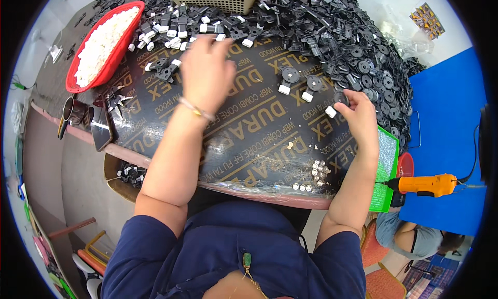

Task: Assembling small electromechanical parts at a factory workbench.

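Your right grip appears closed on a disc piece, with its white end jutting toward the middle of the counter, near the right edge. Your left grip hangs over white-tipped black parts toward the far edge; its fingers are blurred, and you cannot tell from this view whether they hold anything. A pinch at the rim alone could let the disc piece swivel, or let the white end work loose if it is only lightly seated. Just beyond that hand, the heap of black parts leans inward from the right, so a brush of your knuckles could send loose parts sliding over the piece. On the left, interlocked parts could drag neighbours along if you pull one quickly. Watch your right forearm too: small round metal pieces lie beside it by the near edge, and a low sweep could roll them off. At the near-left corner, a dark phone-like slab sits close to the edge, where a backward swing of your left elbow could knock it down.
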Tool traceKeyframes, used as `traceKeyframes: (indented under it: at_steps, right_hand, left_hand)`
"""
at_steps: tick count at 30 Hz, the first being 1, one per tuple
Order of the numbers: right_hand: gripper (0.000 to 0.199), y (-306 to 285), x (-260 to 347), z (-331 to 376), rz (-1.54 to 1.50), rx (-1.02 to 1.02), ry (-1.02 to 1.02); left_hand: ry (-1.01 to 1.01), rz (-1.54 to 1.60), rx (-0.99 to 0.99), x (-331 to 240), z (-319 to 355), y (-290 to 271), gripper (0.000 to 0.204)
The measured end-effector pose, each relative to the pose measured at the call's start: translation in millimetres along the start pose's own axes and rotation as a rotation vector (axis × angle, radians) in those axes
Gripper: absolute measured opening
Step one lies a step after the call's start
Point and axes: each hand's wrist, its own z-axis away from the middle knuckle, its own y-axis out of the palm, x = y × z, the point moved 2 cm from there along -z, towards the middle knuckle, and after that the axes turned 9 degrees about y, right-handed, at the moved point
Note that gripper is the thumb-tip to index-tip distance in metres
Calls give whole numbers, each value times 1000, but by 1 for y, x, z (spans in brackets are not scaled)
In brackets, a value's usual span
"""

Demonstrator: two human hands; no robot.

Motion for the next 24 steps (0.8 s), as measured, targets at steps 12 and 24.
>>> traceKeyframes:
  at_steps: [12, 24]
  right_hand:
    - [26, -18, -22, -6, -43, -123, 8]
    - [17, -6, -18, 125, -17, 382, -184]
  left_hand:
    - [-39, 106, 445, -14, 11, 0, 56]
    - [16, -71, 406, -32, 22, 16, 59]
